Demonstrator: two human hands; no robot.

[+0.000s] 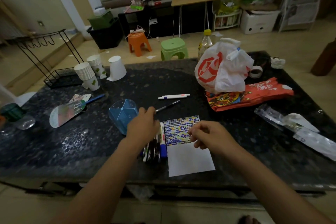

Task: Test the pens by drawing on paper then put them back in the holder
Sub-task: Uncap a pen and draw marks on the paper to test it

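From my seat the dark speckled stone table (91, 142) runs wide, its near edge just below the sheet of white paper (189, 160), whose upper half is filled with blue, yellow and purple marks. The widest bare stretch I see lies left of the forearms and across the middle of the table, beyond the hands.

The translucent blue plastic pen holder (121, 114) lies tipped on its side, just left of my left hand (143, 125). A bundle of mixed pens (154, 149) lies beside the paper's left edge, a white marker with a blue cap (162, 143) on its right side. Past the hands, a black pen (168, 105) lies slanted, and a white pen (173, 96) lies farther back, apart from it.

My left hand reaches forward, palm down, over the top of the bundle, fingertips at the black pen's near end; I cannot tell whether it grips anything. My right hand (209, 136) hovers over the paper's right side, fingers loosely curled, holding nothing.

On the right a white plastic bag with red print (221, 71) and red printed packets (254, 94) crowd the table; stacked white paper cups (89, 74) stand at the far left.
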